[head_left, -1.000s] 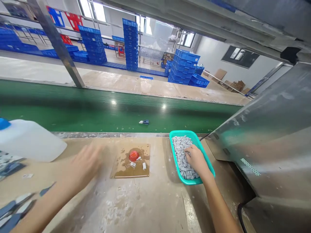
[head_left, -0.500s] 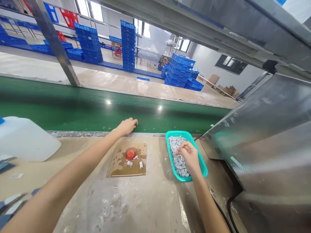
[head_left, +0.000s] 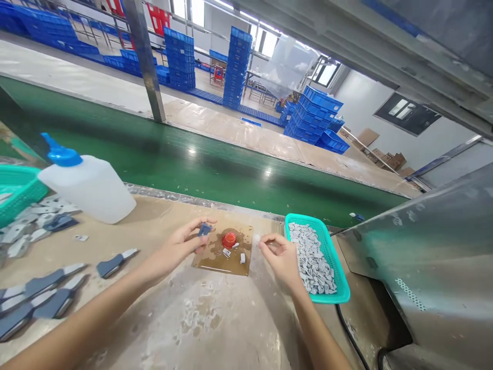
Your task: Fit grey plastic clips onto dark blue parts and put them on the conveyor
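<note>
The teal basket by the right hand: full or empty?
Fairly full: teal basket holds a heap of small grey pieces.

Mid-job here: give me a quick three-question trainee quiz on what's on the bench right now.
1. True or false: the left hand pinches a small dark blue plastic piece.
2. The teal plastic mesh tray beside the right hand holds: A) small grey flat parts, B) red caps, C) nothing.
3. What stands on the wet brown square mat between the hands?

Key
1. True.
2. A: small grey flat parts fill it.
3. A small round red cap, with a few small pale pieces lying beside it.
</note>
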A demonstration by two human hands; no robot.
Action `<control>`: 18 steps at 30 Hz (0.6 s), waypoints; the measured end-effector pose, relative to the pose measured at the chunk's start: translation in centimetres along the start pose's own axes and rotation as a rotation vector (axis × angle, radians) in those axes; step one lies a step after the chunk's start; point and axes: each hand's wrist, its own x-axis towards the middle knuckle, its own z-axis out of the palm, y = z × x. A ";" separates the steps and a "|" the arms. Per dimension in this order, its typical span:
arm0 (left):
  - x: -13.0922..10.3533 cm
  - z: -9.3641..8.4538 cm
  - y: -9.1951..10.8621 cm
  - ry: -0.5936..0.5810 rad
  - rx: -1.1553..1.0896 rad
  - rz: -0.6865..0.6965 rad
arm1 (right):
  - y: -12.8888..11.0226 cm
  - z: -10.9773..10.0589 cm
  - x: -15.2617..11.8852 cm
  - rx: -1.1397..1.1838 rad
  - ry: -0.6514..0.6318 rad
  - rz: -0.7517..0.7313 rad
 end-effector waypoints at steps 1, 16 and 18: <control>-0.2 -0.3 -0.4 -0.017 0.002 -0.032 | 0.2 0.6 0.0 -0.067 -0.022 -0.018; -0.6 2.7 -2.4 -0.117 -0.180 0.121 | -2.8 4.2 -2.0 0.006 -0.370 -0.042; -0.8 2.8 -2.4 -0.120 -0.261 0.021 | -3.0 4.3 -2.4 -0.170 -0.356 -0.280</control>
